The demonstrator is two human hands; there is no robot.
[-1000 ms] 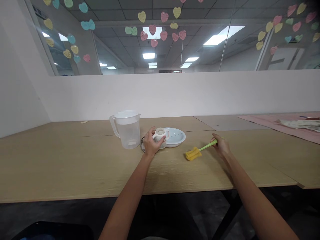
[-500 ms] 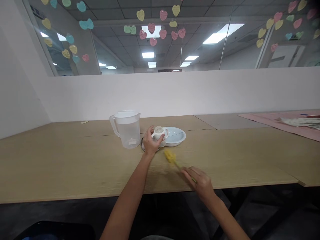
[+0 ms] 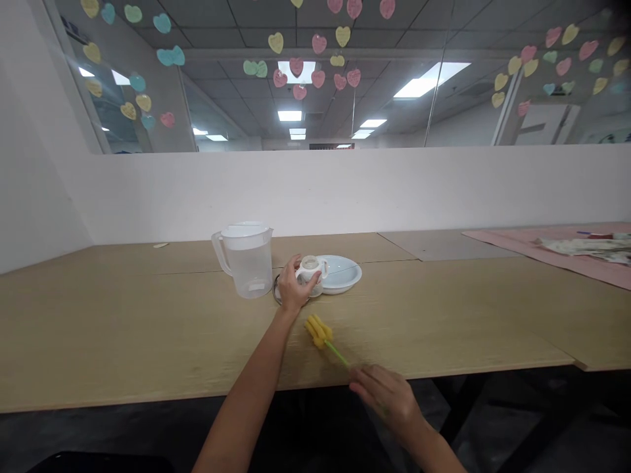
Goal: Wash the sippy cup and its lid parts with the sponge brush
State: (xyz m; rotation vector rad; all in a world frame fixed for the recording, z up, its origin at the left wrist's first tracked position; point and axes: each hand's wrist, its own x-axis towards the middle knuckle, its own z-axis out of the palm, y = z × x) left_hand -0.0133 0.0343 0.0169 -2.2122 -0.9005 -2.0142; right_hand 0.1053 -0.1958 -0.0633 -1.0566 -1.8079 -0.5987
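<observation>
My left hand point(image 3: 294, 287) is closed around a small bottle point(image 3: 310, 265) with a round open mouth and a white, looped handle piece; its lower part is partly hidden. In my right hand point(image 3: 387, 397), near the table's front edge, is the thin green handle of a sponge brush point(image 3: 319, 331) with a lobed yellow head. That head points up and left, apart from the bottle. Right behind the bottle sits a white oval basin point(image 3: 349, 276). A dark curved rim point(image 3: 276, 289) of something flat shows beside my left hand, mostly covered.
A translucent lidded pitcher point(image 3: 250, 266) stands left of my left hand. At the far right, a pink cloth point(image 3: 513, 243) carries a whitish bundle point(image 3: 586, 248). The wooden table point(image 3: 148, 328) meets a white wall point(image 3: 320, 190) with windows above.
My right hand has drawn the brush down towards me and to the left, away from the bottle. My left hand keeps its hold. The view has shifted slightly.
</observation>
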